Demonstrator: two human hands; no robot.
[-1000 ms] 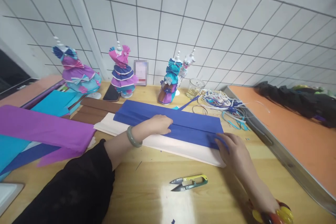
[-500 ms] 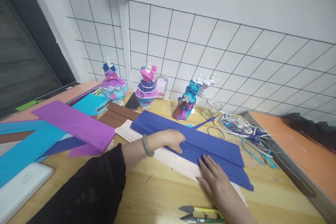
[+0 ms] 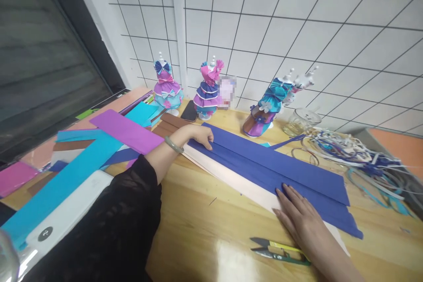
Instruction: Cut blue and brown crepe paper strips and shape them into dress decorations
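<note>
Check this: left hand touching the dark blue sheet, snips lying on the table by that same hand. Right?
Not quite: the head view shows the snips on the table by the right hand. The left hand does touch the dark blue sheet.

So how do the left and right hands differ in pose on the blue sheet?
The left hand has its fingers curled; the right hand lies flatter, fingers extended.
The left hand is near the blue sheet's far-left end; the right hand is nearer its other end, with the snips close by.
A bangle shows behind the left hand, none behind the right hand.
Both are palm down.
</note>
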